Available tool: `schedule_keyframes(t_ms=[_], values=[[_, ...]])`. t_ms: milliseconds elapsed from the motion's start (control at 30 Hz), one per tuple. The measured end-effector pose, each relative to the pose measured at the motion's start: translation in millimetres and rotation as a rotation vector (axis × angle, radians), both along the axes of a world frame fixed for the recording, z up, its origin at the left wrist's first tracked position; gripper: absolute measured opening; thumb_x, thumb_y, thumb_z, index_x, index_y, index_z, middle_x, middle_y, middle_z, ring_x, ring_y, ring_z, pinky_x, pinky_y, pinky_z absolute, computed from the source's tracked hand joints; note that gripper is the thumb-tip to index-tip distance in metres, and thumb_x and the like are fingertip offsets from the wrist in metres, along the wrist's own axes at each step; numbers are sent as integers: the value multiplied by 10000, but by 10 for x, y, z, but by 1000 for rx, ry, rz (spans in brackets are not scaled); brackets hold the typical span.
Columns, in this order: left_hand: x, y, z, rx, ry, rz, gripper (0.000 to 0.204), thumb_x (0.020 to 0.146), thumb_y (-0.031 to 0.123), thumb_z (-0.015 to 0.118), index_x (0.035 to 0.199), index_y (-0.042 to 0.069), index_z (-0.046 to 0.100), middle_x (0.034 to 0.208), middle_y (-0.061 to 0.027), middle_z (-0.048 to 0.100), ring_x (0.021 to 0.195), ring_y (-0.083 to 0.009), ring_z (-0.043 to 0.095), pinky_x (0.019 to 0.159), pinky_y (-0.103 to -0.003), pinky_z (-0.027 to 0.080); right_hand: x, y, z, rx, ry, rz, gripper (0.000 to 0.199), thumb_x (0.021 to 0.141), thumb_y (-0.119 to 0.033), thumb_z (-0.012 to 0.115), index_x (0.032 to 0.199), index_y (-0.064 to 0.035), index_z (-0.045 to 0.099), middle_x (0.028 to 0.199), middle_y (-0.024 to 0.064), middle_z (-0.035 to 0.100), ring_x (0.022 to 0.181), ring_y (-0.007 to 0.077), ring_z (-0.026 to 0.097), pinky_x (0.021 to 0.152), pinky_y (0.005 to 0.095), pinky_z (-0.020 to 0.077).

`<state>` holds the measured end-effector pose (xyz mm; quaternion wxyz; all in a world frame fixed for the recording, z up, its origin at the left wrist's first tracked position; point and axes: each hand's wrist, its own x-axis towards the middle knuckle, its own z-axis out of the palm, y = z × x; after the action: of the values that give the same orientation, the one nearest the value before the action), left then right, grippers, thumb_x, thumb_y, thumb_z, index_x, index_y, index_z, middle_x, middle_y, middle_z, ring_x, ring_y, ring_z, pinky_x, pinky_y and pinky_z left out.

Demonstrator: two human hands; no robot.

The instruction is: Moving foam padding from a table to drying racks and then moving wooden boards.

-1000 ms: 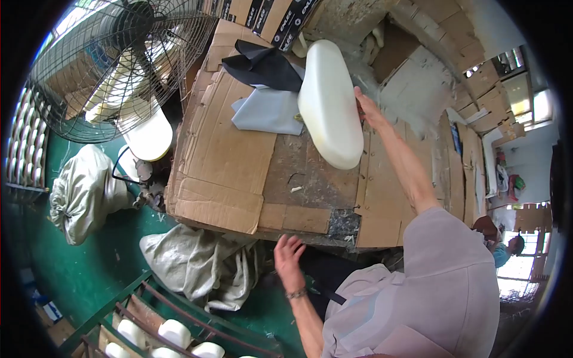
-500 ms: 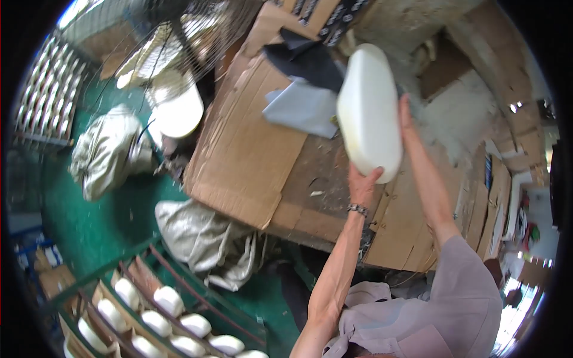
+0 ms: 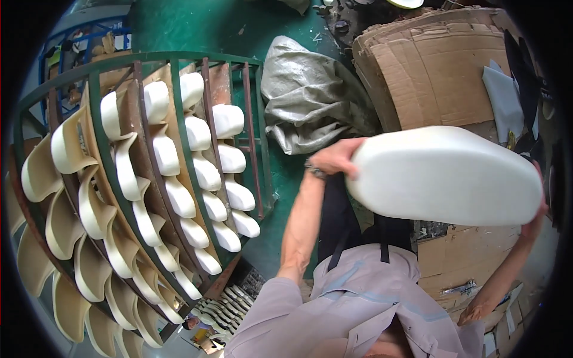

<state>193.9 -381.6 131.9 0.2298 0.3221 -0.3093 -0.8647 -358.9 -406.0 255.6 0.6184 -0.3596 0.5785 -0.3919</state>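
Observation:
A long white moulded foam pad with rounded ends is held up level in front of me, its smooth broad face showing. At its left end, my left hand grips with the thumb bent over the rim; a dark bracelet is on that wrist. My right hand clasps the opposite end, with most of its fingers hidden behind the pad. To the left, a green metal rack holds several rows of curved white and cream moulded pieces.
A cardboard-covered bench is at the right, with a pale blue-grey sheet and dark material on it. A crumpled grey sack lies on the green floor between bench and rack.
The pad has left the space over the bench and swung from upright to lying crosswise, still in both hands. My view has turned left, so the rack now fills that side.

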Motion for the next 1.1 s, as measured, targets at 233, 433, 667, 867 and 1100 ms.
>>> schedule_keyframes(t_ms=[233,433,667,867,1100], values=[[1491,695,-874,150,146,876,1003,666,633,752,1382,33,387,1335,-113,515,1206,-244,522,1021,-418,435,2031,-75,-503,142,-121,86,875,775,-467,706,1396,47,366,1353,162,488,1240,248,493,1073,377,358],[1825,1750,-1820,510,-317,1122,600,917,538,529,1328,111,433,1246,-88,575,1101,-245,573,900,-430,499,4144,-542,-1267,5,-242,-30,700,825,-301,717,1372,6,405,1266,121,540,1197,208,507,1052,376,385],[1431,2544,-2293,785,-409,910,475,964,386,544,1267,26,476,1077,-139,629,852,-198,659,658,-312,573,6306,-1093,-2455,1,-432,-42,696,787,-250,779,1336,-7,426,1245,102,544,1181,205,509,1035,382,397],[1510,2708,-2446,803,-355,1022,401,983,291,529,1269,15,477,1025,-154,631,773,-199,657,634,-318,579,7561,-1283,-3233,50,-559,-5,809,724,-309,826,1351,-36,393,1222,115,534,1157,241,518,968,458,473],[1694,2882,-2504,812,-237,1150,440,989,350,501,1273,16,463,1009,-180,637,767,-247,664,655,-344,571,8723,-1352,-3898,136,-767,-6,888,678,-302,855,1368,-44,359,1207,143,531,1152,271,520,978,503,459]])
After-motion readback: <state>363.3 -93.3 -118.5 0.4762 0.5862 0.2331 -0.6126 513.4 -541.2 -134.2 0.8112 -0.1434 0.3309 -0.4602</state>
